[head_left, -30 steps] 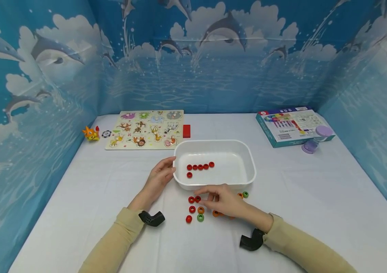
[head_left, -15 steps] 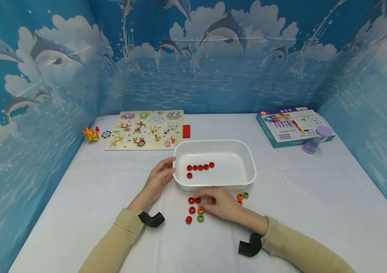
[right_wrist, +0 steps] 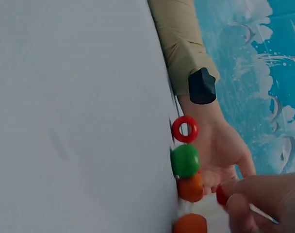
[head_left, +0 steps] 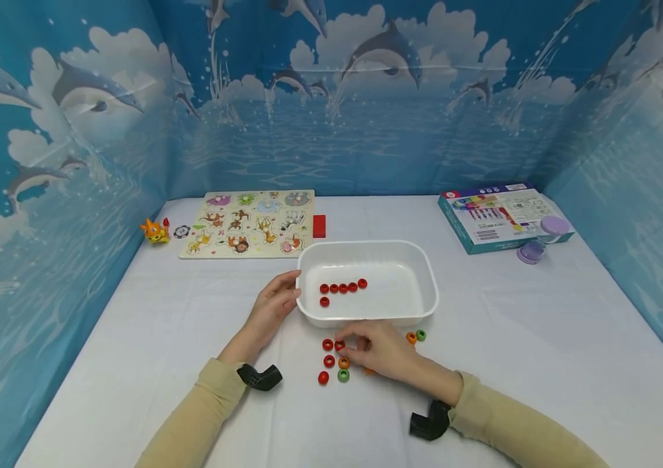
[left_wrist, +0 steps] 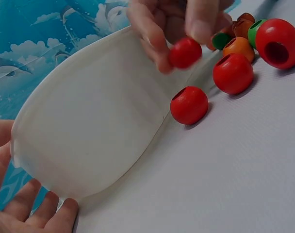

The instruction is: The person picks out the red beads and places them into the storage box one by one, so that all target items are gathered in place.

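Note:
My right hand point(head_left: 381, 349) pinches a red bead point(left_wrist: 185, 52) between thumb and fingertips, close in front of the white tray point(head_left: 402, 289). In the left wrist view this bead hangs above the cloth. My left hand point(head_left: 270, 309) rests its fairly straight fingers against the tray's left side; in the left wrist view the fingertips point(left_wrist: 65, 213) touch its outer wall. Inside the tray, several red beads point(head_left: 343, 288) form a row, with one more red bead point(head_left: 324, 301) below it. Red beads point(head_left: 329, 361), an orange bead point(head_left: 344, 363) and a green bead point(head_left: 343, 376) lie beside my right hand.
More orange beads point(head_left: 411, 337) and a green bead point(head_left: 421, 335) lie beyond my right hand, partly hidden. Behind stand an animal puzzle board point(head_left: 249, 224), a red block point(head_left: 319, 226), a small orange toy point(head_left: 156, 231), a box point(head_left: 501, 218) and purple-lidded tubs point(head_left: 531, 251).
My right hand has shifted slightly down and left, its fingertips closing on a red bead and lifting it slightly. My left hand and the tray stay in place.

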The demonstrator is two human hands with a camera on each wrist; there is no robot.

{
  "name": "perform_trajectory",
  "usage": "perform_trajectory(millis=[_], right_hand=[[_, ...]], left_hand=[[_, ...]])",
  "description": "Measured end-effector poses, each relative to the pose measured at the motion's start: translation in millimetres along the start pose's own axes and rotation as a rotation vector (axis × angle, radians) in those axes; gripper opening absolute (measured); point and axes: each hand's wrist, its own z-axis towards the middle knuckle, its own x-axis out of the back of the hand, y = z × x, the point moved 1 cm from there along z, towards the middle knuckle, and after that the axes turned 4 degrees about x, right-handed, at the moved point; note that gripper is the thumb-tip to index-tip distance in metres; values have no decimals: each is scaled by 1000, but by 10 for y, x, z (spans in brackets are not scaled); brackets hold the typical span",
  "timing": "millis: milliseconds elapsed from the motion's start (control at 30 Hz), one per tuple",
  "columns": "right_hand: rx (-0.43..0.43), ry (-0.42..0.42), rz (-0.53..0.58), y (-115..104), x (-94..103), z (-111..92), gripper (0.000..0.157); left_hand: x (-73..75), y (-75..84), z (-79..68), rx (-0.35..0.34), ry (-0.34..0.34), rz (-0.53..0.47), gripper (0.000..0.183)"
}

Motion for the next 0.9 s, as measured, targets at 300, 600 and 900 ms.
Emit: perform_trajectory(millis=[300,600,900], right_hand=[[204,16,-27,-371,623,349,22],[148,-317,54,-152,1015,1007,22],[-44,-575,157,230,769,1324,27]], left_hand=[[17,-5,6,-5,1,0,43],[23,3,-8,-22,-18,2,41],[14,5,5,-19,-33,14,41]])
